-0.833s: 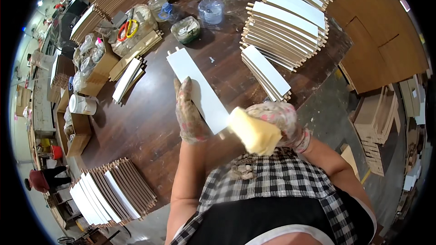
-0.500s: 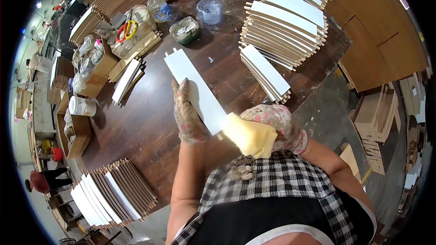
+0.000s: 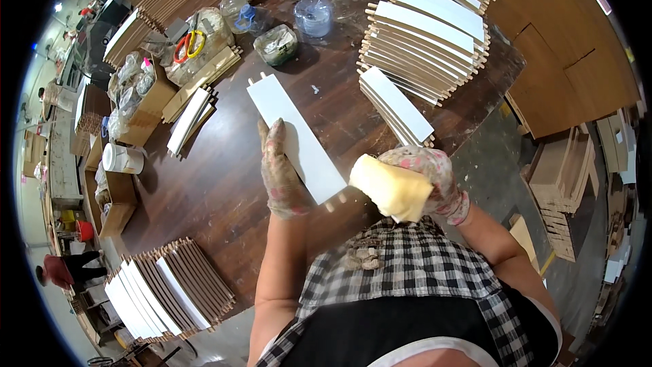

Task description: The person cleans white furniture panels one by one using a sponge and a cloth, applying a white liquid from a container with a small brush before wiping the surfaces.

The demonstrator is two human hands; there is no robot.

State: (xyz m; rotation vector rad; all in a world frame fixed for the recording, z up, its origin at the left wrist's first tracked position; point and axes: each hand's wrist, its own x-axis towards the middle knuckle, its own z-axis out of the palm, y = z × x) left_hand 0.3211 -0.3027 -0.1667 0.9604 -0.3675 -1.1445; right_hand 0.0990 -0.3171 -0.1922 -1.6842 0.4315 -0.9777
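while the left hand (image 3: 282, 173) lies flat on the white panel (image 3: 297, 136), the right hand (image 3: 424, 177) fingers grip a yellow sponge (image 3: 390, 187).

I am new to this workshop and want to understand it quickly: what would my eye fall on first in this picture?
First, the long white panel lying slantwise in the middle of the dark wooden table, with the gloved left hand pressed flat on its left edge. Just right of it, the gloved right hand grips a pale yellow sponge block near the panel's near end. Big stacks of similar white panels fill the table's far right.
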